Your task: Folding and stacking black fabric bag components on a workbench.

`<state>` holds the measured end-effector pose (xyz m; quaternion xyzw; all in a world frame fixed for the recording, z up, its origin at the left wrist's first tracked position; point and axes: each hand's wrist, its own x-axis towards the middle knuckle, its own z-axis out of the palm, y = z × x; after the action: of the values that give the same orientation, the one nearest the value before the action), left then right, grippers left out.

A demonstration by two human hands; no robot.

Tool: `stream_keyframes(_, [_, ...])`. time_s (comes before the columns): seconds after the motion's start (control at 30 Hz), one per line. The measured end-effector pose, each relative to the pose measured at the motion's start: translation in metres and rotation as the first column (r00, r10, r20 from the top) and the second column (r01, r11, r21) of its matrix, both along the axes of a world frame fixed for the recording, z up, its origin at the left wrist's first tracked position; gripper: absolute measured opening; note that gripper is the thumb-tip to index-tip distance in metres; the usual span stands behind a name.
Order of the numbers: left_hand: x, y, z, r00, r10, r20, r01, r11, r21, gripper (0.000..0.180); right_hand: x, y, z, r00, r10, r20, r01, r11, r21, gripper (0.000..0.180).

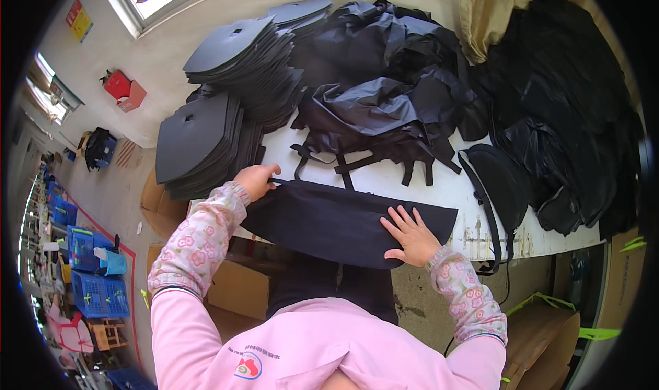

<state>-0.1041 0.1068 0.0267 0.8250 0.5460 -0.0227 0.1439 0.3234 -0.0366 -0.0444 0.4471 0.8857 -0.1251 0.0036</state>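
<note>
Black, curved-edged fabric panel [329, 222] lies across the near edge of the white surface [446, 185]. It seems light and soft, so taking it by the corners should suit. The left hand [256, 181] pinches its far left corner; the right hand [413, 239] rests flat on it, fingers spread.

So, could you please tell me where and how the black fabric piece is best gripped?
Probably by the near, curved edge of the black fabric piece, from the person's side: that edge seems to overhang the table, leaving room for fingers beneath. The left hand appears to pinch its far-left corner; the right hand lies spread on top.
</note>
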Motion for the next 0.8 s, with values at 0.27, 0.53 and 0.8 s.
stream_keyframes(0.27, [-0.031, -0.019, 0.105, 0.937, 0.328, 0.122, -0.218, 0.82, -0.53, 0.018, -0.005, 0.006, 0.02, 0.999, 0.018, 0.044, -0.012, 0.99, -0.141, 0.09])
stream_keyframes(0.53, [0.057, -0.058, 0.083, 0.753, 0.062, 0.655, 0.026, 0.992, -0.124, 0.016, -0.118, 0.061, 0.116, 0.406, -0.392, -0.826, -0.245, 0.824, -0.511, 0.064])
stream_keyframes(0.8, [-0.025, -0.037, 0.123, 0.991, -0.002, 0.136, -0.121, 0.451, 0.884, 0.053, -0.127, 0.075, 0.072, 0.36, -0.48, -0.8, -0.16, 0.813, -0.56, 0.025])
